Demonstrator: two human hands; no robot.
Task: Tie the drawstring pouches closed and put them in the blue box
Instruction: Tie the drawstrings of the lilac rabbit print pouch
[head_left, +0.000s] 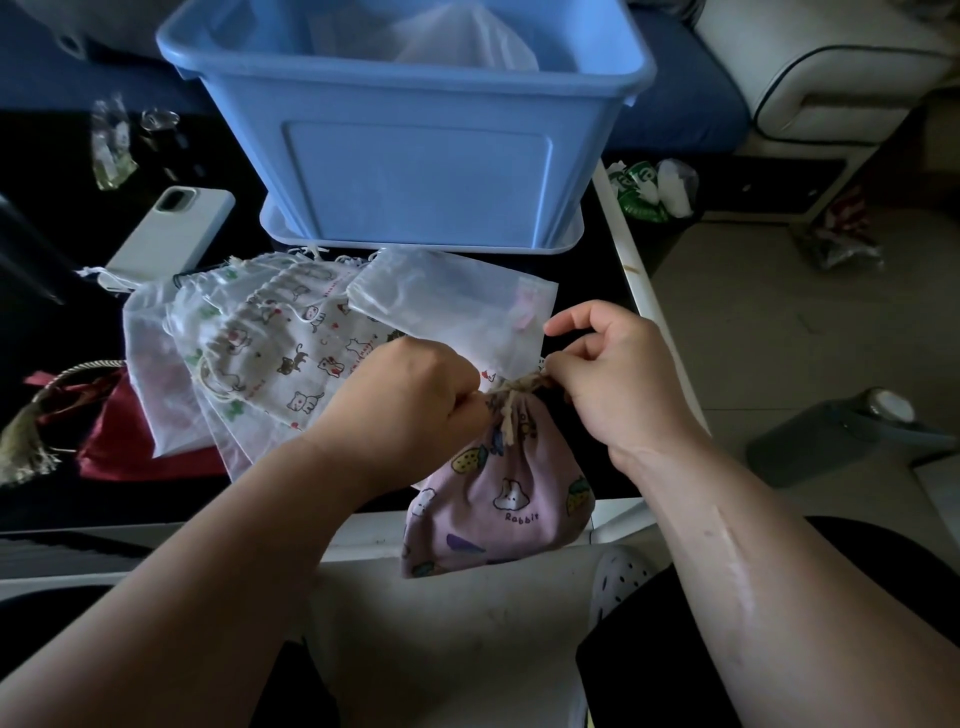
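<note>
Pouch (504, 499), pink, lies at the table's (631, 291) near edge with its neck gathered. Left hand (410, 389) is curled round the cord (511, 402); right hand (618, 379) pinches it at the neck. Pulling both ends evenly outward should seat the knot. Counted: one red pouch (124, 441), seemingly four pale pouches (291, 343) piled, and one box (415, 171) holding one white pouch (462, 41).

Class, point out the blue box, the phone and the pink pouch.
blue box (415, 176), head view, front wall.
phone (171, 234), head view, back of its case.
pink pouch (498, 499), head view, printed cloth body.
</note>
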